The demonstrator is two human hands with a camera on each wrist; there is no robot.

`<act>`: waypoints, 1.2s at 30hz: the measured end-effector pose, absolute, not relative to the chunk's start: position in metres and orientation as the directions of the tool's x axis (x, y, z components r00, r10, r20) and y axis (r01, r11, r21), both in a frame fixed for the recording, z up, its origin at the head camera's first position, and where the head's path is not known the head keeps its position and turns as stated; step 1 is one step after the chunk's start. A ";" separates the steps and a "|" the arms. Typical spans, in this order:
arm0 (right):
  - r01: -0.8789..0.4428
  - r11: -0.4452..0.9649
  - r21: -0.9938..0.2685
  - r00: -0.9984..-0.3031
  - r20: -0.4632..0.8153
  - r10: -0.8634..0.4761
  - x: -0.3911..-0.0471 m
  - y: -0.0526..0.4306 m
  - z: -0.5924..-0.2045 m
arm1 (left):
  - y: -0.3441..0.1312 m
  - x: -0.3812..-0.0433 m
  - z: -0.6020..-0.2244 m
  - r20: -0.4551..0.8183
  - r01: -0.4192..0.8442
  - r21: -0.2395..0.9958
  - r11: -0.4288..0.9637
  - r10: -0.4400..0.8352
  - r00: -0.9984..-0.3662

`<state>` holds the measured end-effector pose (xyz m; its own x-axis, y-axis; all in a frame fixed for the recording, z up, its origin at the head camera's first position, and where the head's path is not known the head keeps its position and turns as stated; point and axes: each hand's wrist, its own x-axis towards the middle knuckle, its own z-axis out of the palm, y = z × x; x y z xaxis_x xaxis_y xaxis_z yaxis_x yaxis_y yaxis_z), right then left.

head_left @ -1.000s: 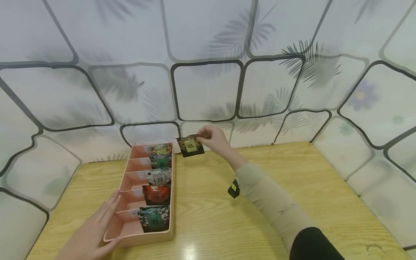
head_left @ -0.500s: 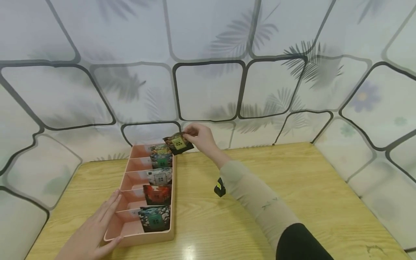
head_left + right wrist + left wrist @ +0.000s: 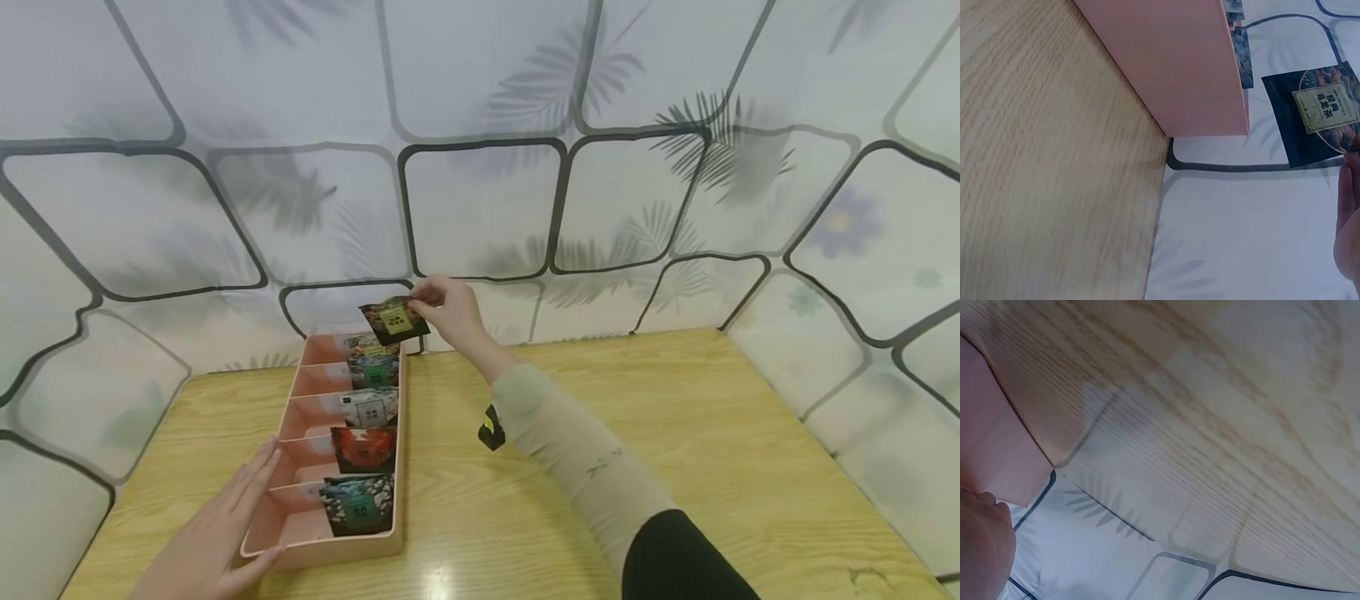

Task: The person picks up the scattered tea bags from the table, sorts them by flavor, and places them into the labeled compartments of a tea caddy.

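Note:
My right hand (image 3: 453, 317) pinches a dark tea sachet (image 3: 394, 320) by its upper right corner. The sachet hangs above the far end of a pink divided box (image 3: 330, 552). In the right wrist view, this sachet (image 3: 1325, 112) shows a pale label with dark print, off the box's end. Flat fingers of my left hand (image 3: 206, 533) lie along the box's left wall, its thumb against the near wall. Standing in the compartments are sachets with green (image 3: 358, 504), red (image 3: 363, 448), white (image 3: 371, 408) and teal (image 3: 375, 372) fronts, and a yellow-labelled one (image 3: 371, 343) farthest back.
The box stands on a wood-grain table (image 3: 675, 433), left of the middle. A patterned curtain or sheet (image 3: 480, 208) rises right behind the table and along both sides. A small black device (image 3: 491, 428) with a yellow mark sits under the right cuff.
My right hand has carried the sachet leftward and slightly up, from right of the box to over its far end. The sachet tilted partway, then levelled. My left hand stays put.

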<state>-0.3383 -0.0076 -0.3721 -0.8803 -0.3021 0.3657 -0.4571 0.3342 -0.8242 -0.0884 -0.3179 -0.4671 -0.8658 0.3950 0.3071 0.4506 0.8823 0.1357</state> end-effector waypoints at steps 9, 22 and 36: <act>-0.500 0.310 -0.809 -0.857 0.408 -0.316 -0.335 -0.028 -0.386 | -0.317 -0.089 -0.467 0.319 0.464 0.133 0.876 0.405 -0.857; -0.421 0.247 -0.873 -0.899 0.366 -0.241 -0.327 -0.048 -0.400 | -0.316 -0.089 -0.467 0.340 0.501 0.127 0.856 0.437 -0.833; -0.305 0.290 -0.907 -0.943 0.245 -0.226 -0.330 -0.046 -0.425 | -0.316 -0.088 -0.467 0.331 0.491 0.130 0.862 0.429 -0.840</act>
